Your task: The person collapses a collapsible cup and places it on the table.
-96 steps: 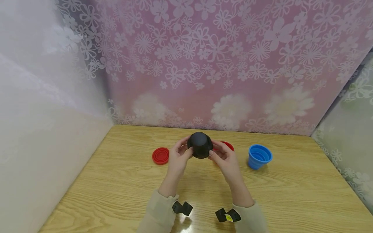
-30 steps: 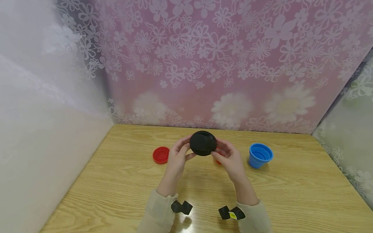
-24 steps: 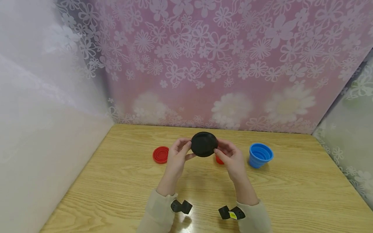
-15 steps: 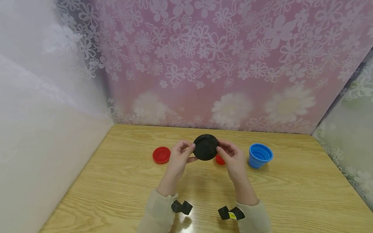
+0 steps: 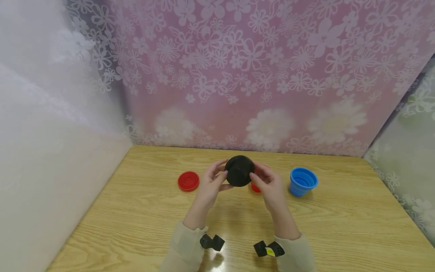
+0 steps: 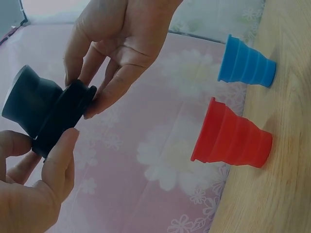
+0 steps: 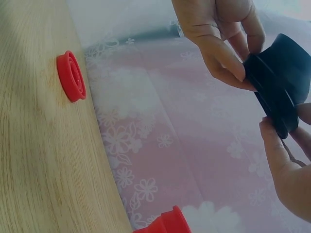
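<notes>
Both hands hold a black collapsible cup (image 5: 239, 172) above the table, its rounded middle bulging toward the head view. My left hand (image 5: 211, 183) pinches its rim on the left, thumb on the near side. On the opposite side my right hand (image 5: 270, 185) pinches the rim the same way. Seen from the left wrist, a section of the black cup (image 6: 31, 99) sticks out beyond the thick, stacked rim band. A red collapsible cup (image 6: 235, 136) stands extended behind the right hand, mostly hidden in the head view.
A blue collapsible cup (image 5: 302, 183) stands extended on the wooden table (image 5: 136, 219), right of the right hand. Left of the left hand lies a red cup folded flat (image 5: 188, 181). A pink flowered curtain (image 5: 217, 113) hangs behind the table's far edge.
The black cup stood out tall 3.2 s ago, then showed a flat, disc-like face until half a second ago. Now its middle bulges again. Both hands keep their hold on the rim.
</notes>
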